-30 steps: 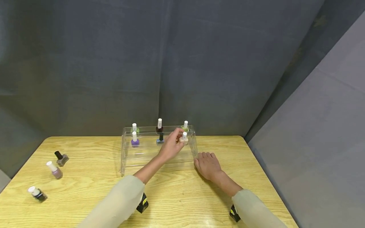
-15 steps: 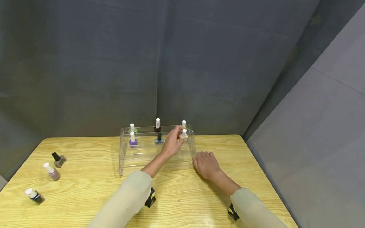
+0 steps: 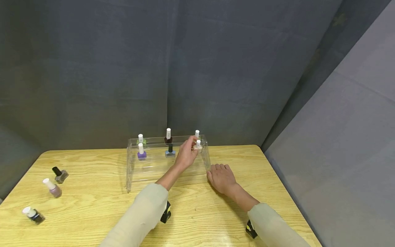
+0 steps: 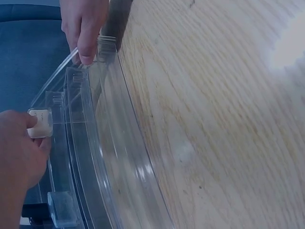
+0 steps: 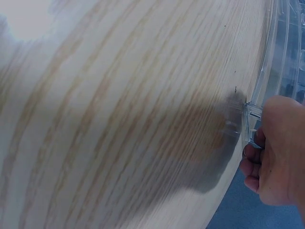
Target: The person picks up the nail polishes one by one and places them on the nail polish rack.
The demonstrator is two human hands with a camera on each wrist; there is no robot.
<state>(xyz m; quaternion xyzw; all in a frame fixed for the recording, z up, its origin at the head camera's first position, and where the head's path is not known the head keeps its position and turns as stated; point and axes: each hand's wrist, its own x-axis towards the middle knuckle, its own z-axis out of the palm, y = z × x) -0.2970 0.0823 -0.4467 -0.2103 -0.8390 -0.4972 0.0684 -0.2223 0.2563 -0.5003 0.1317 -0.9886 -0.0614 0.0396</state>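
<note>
In the head view a clear stepped display rack [image 3: 128, 171] stands at the back of the table. My left hand [image 3: 185, 154] pinches a beige nail polish bottle [image 4: 40, 123] with a white cap at the right end of the rack's second tier. The bottle is upright in the head view. My right hand [image 3: 221, 178] holds the rack's front right corner, thumb and fingers around its side panel in the left wrist view. On the same tier are a blue bottle [image 3: 170, 153] with a black cap and a purple bottle [image 3: 142, 155].
The top tier bears a green bottle [image 3: 141, 141], a dark red bottle [image 3: 168, 139] and a white-capped bottle [image 3: 197, 133] partly behind my left hand. On the table's left lie a grey bottle [image 3: 61, 176], a lilac bottle [image 3: 55, 191] and a black bottle [image 3: 37, 217]. A dark curtain [image 3: 92, 85] hangs behind.
My left hand stays at the right end of the second tier with the beige bottle, its forearm shifted slightly right. The right hand keeps its hold; the whole view has drifted slightly.
</note>
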